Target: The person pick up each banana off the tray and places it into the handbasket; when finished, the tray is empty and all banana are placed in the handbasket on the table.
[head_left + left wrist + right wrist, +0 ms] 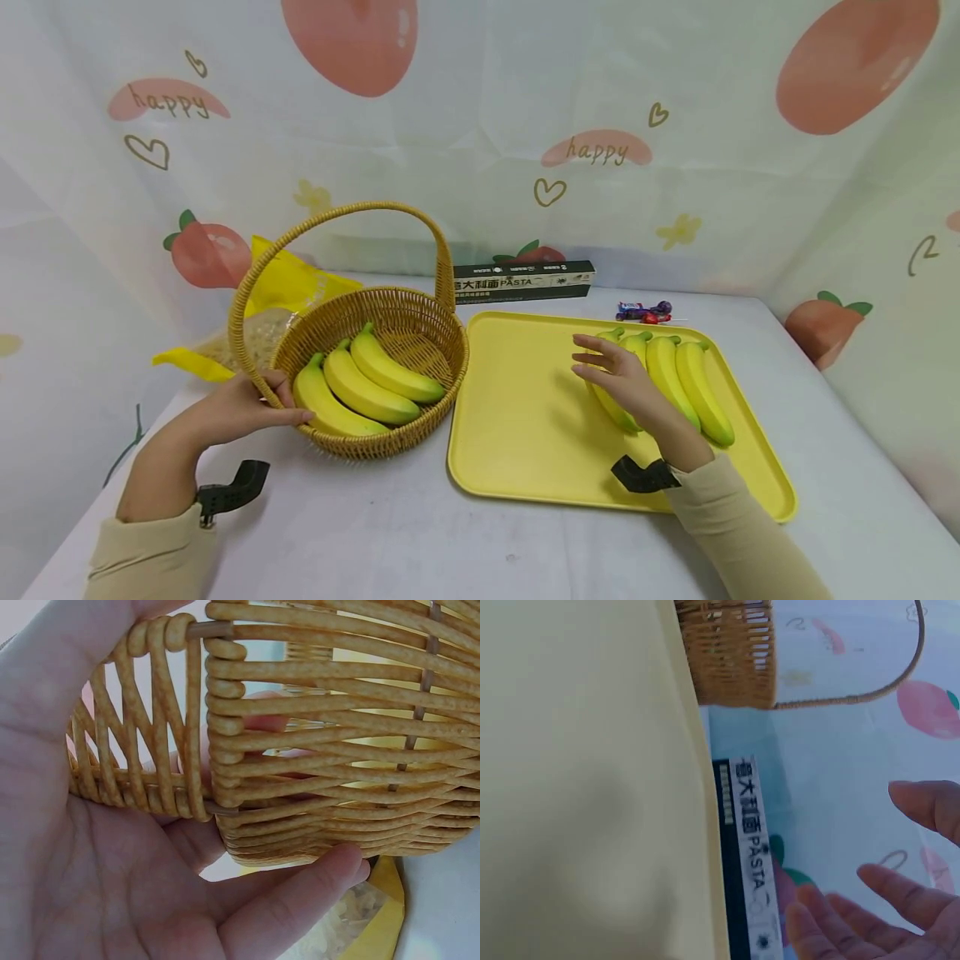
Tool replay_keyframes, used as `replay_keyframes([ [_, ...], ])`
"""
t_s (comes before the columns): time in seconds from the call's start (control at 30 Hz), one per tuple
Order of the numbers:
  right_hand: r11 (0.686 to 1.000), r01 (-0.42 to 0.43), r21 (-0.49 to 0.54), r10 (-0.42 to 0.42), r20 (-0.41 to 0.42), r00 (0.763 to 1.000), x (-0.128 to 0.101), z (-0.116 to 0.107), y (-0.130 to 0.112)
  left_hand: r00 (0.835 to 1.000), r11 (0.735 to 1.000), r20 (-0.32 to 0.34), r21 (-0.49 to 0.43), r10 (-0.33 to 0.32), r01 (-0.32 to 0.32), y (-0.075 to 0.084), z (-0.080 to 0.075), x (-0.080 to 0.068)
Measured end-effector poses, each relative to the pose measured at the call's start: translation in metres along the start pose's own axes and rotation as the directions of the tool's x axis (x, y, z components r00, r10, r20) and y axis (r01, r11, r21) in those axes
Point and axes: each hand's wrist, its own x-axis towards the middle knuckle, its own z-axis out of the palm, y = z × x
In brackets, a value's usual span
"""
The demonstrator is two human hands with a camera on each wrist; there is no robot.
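A wicker basket (442, 421) with a tall hoop handle stands left of centre, holding three bananas (367, 387). My left hand (238, 410) grips its left side where the handle joins the rim. In the left wrist view, the fingers curl around the woven wicker (322, 742). Right of the basket lies a yellow tray (517, 408) with several bananas (705, 392) side by side on its right part. My right hand (630, 387), fingers extended and holding nothing, hovers over the tray and partly covers the leftmost bananas there.
A dark pasta box (525, 282) lies behind the tray, near the backdrop. Several wrapped lollipops (645, 312) lie at the tray's back edge. Behind the basket's left side is a yellow bag (288, 279) with a see-through part. Printed cloth hangs around the table.
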Motion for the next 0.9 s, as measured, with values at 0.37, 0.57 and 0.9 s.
replay_keyframes([
  [0.37, 0.998, -0.021, -0.057, 0.016, -0.087, 0.996, 0.0, -0.011, 0.018, 1.0, 1.0, 0.01, -0.005, -0.01, 0.01, -0.002, -0.001, 0.0],
  [0.57, 0.988, -0.027, -0.154, 0.017, -0.066, 0.998, 0.005, -0.01, 0.031, 1.0, 1.0, 0.009, 0.001, -0.015, 0.015, 0.0, -0.001, 0.0],
  [0.9, 0.942, 0.096, -0.323, -0.112, -0.029, 0.993, 0.005, -0.001, 0.041, 1.0, 1.0, 0.001, 0.006, -0.003, 0.003, 0.001, 0.0, 0.0],
])
